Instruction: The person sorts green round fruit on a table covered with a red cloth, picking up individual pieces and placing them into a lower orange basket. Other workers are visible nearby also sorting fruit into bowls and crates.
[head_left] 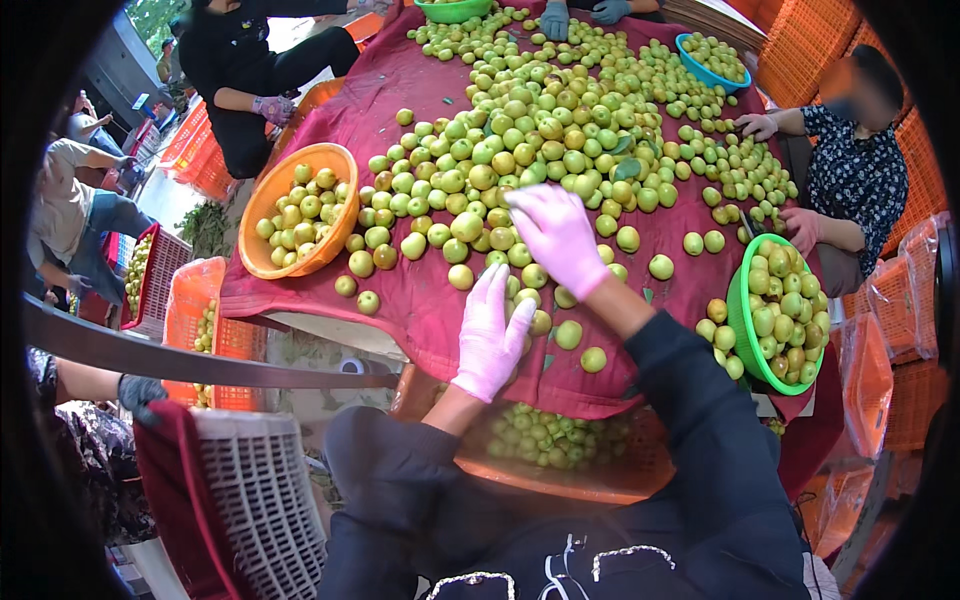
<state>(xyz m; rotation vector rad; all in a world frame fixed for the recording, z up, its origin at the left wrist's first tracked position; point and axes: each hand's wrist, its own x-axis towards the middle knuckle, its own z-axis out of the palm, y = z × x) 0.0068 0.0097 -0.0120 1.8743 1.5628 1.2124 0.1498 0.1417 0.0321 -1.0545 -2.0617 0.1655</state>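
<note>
A big heap of round, green fruits [560,120], some blushed brown and looking like jujubes, is spread over a dark red cloth [440,305]. My left hand [492,335], in a pink glove, rests at the near edge of the heap, its fingers stretched up and thumb apart. My right hand [560,238], gloved the same, reaches across the heap with fingers extended, palm down. Loose fruits lie between and beneath both hands. No fruit shows in either grasp, though the palms are hidden.
An orange bowl [262,262] of fruit stands left, a green basket [741,318] right, and a blue basket [700,78] far right. Below the table's front edge sits an orange crate [640,470] with fruit. Co-workers in gloves work around the table; a metal bar [200,362] crosses at left.
</note>
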